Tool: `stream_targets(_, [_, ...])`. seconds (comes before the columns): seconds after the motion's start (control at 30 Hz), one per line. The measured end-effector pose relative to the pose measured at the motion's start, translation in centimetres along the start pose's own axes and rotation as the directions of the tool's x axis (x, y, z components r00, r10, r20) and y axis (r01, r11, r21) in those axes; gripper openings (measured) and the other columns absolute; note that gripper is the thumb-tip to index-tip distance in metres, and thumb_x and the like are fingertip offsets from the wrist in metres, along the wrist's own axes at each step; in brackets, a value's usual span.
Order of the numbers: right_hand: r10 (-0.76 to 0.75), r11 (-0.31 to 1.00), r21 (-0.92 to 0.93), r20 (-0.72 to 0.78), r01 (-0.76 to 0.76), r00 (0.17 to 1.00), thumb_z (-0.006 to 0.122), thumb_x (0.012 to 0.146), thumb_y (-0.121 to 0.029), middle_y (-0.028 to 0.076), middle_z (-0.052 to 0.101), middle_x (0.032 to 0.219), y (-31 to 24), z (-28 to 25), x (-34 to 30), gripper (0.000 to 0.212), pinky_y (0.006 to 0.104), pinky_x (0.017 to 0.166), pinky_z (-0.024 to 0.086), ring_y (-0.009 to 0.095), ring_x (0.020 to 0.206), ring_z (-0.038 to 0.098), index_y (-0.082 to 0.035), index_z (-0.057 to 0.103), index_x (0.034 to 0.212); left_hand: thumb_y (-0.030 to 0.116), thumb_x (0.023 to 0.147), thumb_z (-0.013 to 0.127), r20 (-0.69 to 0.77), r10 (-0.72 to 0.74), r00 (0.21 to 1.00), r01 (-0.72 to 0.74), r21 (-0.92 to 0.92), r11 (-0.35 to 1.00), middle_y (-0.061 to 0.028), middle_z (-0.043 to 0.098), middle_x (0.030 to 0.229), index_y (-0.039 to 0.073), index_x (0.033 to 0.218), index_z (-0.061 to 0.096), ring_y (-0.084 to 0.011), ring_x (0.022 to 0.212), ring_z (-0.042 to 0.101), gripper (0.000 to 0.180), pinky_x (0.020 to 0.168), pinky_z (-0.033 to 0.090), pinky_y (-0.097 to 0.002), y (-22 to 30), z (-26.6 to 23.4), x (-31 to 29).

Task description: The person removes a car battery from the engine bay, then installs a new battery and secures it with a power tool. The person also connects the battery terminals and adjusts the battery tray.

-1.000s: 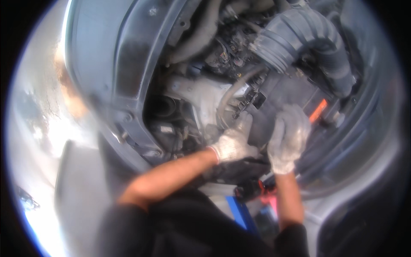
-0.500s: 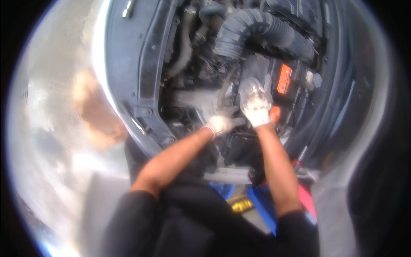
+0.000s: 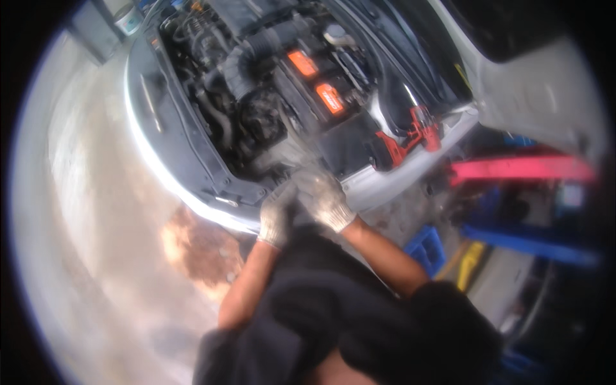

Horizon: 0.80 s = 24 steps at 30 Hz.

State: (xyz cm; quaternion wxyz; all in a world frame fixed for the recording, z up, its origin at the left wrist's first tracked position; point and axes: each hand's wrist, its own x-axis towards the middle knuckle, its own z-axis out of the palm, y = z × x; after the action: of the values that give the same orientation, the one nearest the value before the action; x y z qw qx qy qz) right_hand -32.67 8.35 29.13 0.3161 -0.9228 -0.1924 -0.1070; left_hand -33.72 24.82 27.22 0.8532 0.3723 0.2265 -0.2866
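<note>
Both my hands wear off-white knitted gloves and meet at the front corner of an open car engine bay. My left hand (image 3: 277, 213) is by the edge of the dark front panel (image 3: 237, 186). Close beside it, my right hand (image 3: 325, 197) reaches in from the lower right, its fingers toward the left glove. Blur smears the fingers of both, so anything between them is hidden. Beyond the hands lie a grey metal part (image 3: 282, 153) and a black car battery (image 3: 298, 90) with orange labels. A ribbed black air hose (image 3: 240, 69) curves behind the battery.
A red power tool (image 3: 420, 131) rests on the right fender. A long metal tool (image 3: 152, 106) lies on the left panel. To the lower right are a red beam (image 3: 523, 169), a blue beam (image 3: 532, 245), a blue crate (image 3: 427, 250) and a yellow object (image 3: 471, 264). A bucket (image 3: 127, 20) stands far left.
My hands have drawn back from beside the battery to the near edge of the bay and come together. The view has shifted, bringing the right fender and red power tool into sight.
</note>
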Motion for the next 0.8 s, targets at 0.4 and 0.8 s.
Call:
stream_targets(0.4, [0.562,0.826,0.227,-0.385,-0.515,0.732,0.074,0.098,-0.017,0.013,0.074,0.126,-3.4,-4.1,-18.6,0.028,0.0449,0.093,0.060,0.034,0.112,0.073,-0.010,0.074,0.125,0.008,0.091,0.071,0.897,0.068,0.437,-0.831,0.431,-0.352,-0.0139,0.080,0.110,0.005,0.108,0.079,-0.0276,0.100,0.078,0.019,0.085,0.063,-0.0381,-8.6,3.7,-0.6])
stream_targets(0.8, [0.606,0.545,0.150,-0.750,-0.825,0.265,0.078,0.098,-0.022,0.015,0.079,0.112,12.5,-5.5,-51.7,0.021,0.0469,0.088,0.060,0.038,0.100,0.075,-0.008,0.079,0.114,0.001,0.100,0.058,0.497,-0.547,0.674,-0.630,0.773,-0.073,-0.0126,0.079,0.120,0.002,0.103,0.079,-0.0183,0.094,0.079,0.021,0.078,0.065,-0.0302,-32.5,12.5,8.6])
